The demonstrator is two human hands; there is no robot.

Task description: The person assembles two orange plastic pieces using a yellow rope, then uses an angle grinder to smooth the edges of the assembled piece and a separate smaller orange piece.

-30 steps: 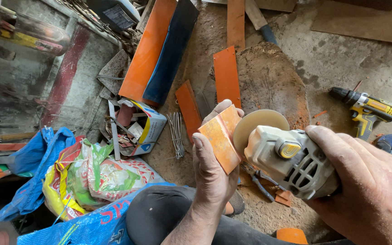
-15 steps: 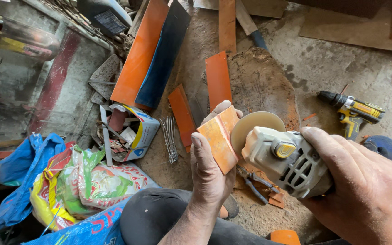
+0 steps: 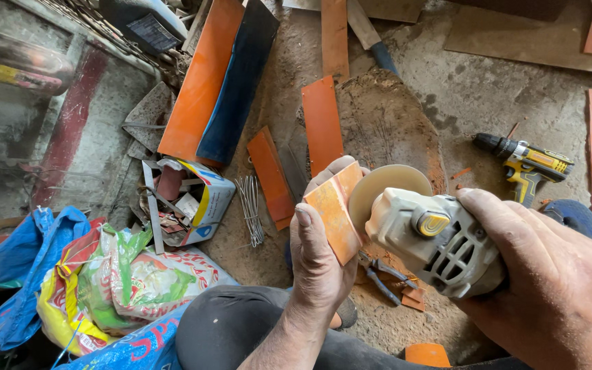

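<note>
Your left hand is closed around a small flat orange rectangular piece, thumb laid along its near edge and fingers wrapped behind it, holding it upright and tilted in front of your knee. Your right hand is wrapped firmly around the body of a pale grey angle grinder with a yellow button. The grinder's round tan disc stands against the right-hand edge of the orange piece; whether it touches cannot be told for certain, but no gap shows.

The orange piece is thus held in the air between your two hands, above the dusty concrete floor.

Surroundings: a yellow and black cordless drill lies on the floor well to the right of the disc. Two long flat orange strips and lie on the floor beyond your left hand. A bundle of thin grey wire pieces lies beside an open cardboard box of scrap parts. A broad orange panel leans beside a dark blue panel. Printed plastic sacks lie at lower left. Pliers lie on the floor below the grinder.
</note>
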